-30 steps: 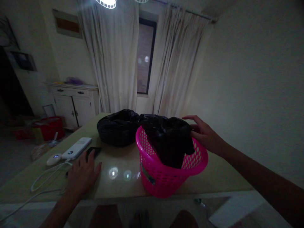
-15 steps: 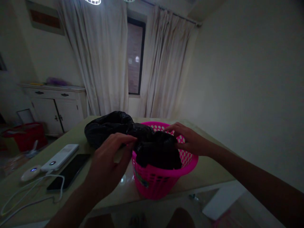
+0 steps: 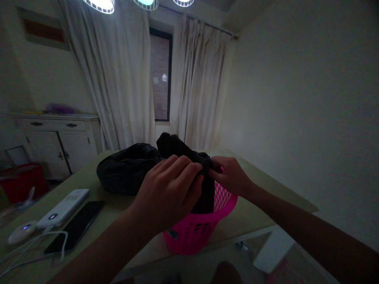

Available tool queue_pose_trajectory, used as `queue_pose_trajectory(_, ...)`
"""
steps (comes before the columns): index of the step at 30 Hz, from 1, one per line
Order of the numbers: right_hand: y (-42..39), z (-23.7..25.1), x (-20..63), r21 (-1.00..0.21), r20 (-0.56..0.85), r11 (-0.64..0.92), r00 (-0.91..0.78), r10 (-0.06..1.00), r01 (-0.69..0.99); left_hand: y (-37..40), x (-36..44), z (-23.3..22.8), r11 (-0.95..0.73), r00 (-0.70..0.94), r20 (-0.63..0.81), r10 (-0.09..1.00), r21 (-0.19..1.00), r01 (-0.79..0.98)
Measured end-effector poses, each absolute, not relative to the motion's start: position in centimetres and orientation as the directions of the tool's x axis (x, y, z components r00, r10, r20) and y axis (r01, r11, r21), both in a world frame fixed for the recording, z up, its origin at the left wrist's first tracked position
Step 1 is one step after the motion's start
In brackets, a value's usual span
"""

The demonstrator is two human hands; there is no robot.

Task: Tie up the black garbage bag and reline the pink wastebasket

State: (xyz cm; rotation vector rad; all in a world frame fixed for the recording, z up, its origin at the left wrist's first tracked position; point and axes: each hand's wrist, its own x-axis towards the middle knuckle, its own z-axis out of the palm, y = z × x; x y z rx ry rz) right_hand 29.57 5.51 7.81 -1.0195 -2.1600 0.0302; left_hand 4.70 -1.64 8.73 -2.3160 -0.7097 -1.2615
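Observation:
A pink perforated plastic basket (image 3: pixel 192 234) stands near the table's front edge. Black plastic bag material (image 3: pixel 180 148) hangs into it and rises above its rim. My left hand (image 3: pixel 174 189) is closed, its fingers pinching the bag over the basket's left side. Close beside it, my right hand (image 3: pixel 227 173) also grips the bag, thumb and fingers together above the right part of the rim. A second bulky black plastic bundle (image 3: pixel 127 169) lies left of the basket; whether it joins the held part is hidden behind my left hand.
On the table (image 3: pixel 254 205) at left lie a white power bank (image 3: pixel 63 208), a dark phone (image 3: pixel 75 227), a small round white device (image 3: pixel 22 232) and white cables (image 3: pixel 63 246). A white cabinet (image 3: pixel 53 142) and a red container (image 3: pixel 23 181) stand beyond. Curtains hang behind.
Both hands have come together over the basket and lifted the black bag higher above the rim. My right hand has closed on the bag. The view has shifted slightly.

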Motion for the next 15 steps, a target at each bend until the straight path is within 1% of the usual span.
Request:
queue_pose_trajectory(2, 5.3, 8.0, 29.5, -0.299, 0.643, 0.762, -0.468, 0.606, 0.574, -0.7, 5.4, 9.1, -0.702, 0.472, 0.744, 0.473, -0.004, 0.712)
queue_pose_trajectory(3, 5.2, 8.1, 29.5, -0.296, 0.648, 0.792, -0.497, 0.577, 0.534, -0.1, 5.7, 9.3, -0.658, 0.458, 0.684, 0.568, 0.043, 0.751)
queue_pose_trajectory(4, 5.1, 8.2, 29.6, -0.307, 0.645, 0.81, -0.516, 0.563, 0.5, 0.6, 5.7, 9.5, -0.631, 0.451, 0.627, 0.635, 0.085, 0.771)
queue_pose_trajectory(5, 5.0, 8.3, 29.6, -0.34, 0.639, 0.814, -0.52, 0.567, 0.47, 1.3, 5.7, 9.7, -0.623, 0.449, 0.585, 0.676, 0.128, 0.772)
queue_pose_trajectory(7, 4.9, 8.3, 29.7, -0.448, 0.611, 0.793, -0.505, 0.609, 0.414, 2.3, 5.5, 9.8, -0.65, 0.446, 0.563, 0.696, 0.231, 0.724)
queue_pose_trajectory(8, 5.0, 8.4, 29.8, -0.493, 0.592, 0.776, -0.502, 0.631, 0.393, 2.6, 5.4, 9.7, -0.676, 0.438, 0.58, 0.687, 0.287, 0.679)
queue_pose_trajectory(9, 5.0, 8.4, 29.9, -0.512, 0.574, 0.769, -0.513, 0.638, 0.382, 2.9, 5.3, 9.7, -0.7, 0.427, 0.602, 0.675, 0.34, 0.628)
queue_pose_trajectory(10, 5.1, 8.5, 30.1, -0.498, 0.565, 0.777, -0.536, 0.627, 0.384, 3.0, 5.1, 9.5, -0.718, 0.417, 0.616, 0.668, 0.386, 0.58)
queue_pose_trajectory(12, 5.3, 8.6, 30.7, -0.395, 0.57, 0.821, -0.59, 0.571, 0.413, 3.0, 4.4, 9.2, -0.73, 0.408, 0.626, 0.664, 0.428, 0.532)
queue_pose_trajectory(14, 5.6, 8.8, 31.7, -0.293, 0.592, 0.843, -0.607, 0.531, 0.452, 3.1, 3.2, 8.8, -0.725, 0.409, 0.629, 0.661, 0.394, 0.565)
queue_pose_trajectory(15, 5.7, 8.9, 32.3, -0.267, 0.598, 0.835, -0.597, 0.534, 0.48, 3.1, 2.4, 8.6, -0.708, 0.395, 0.635, 0.664, 0.364, 0.606)
